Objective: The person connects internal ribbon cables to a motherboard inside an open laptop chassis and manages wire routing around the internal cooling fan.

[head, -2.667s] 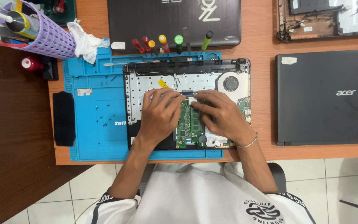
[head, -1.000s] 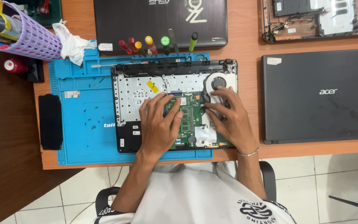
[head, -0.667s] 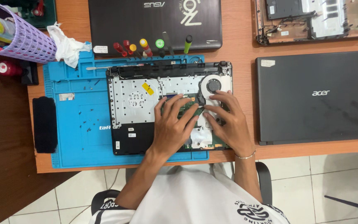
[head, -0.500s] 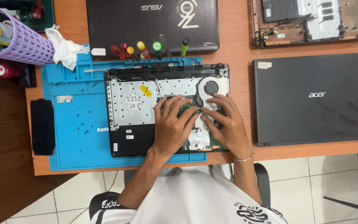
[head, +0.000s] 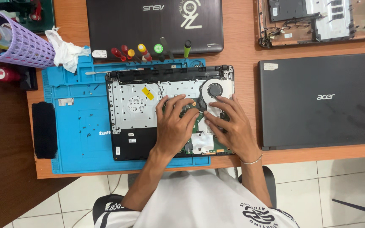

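Both hands (head: 199, 124) mid-chassis (head: 132, 105), edges clear

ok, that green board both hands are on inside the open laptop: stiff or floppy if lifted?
Likely stiff: the green board is a flat circuit board. Probably fragile, with exposed parts. It may not lift freely, sitting in the open laptop base beside the fan.
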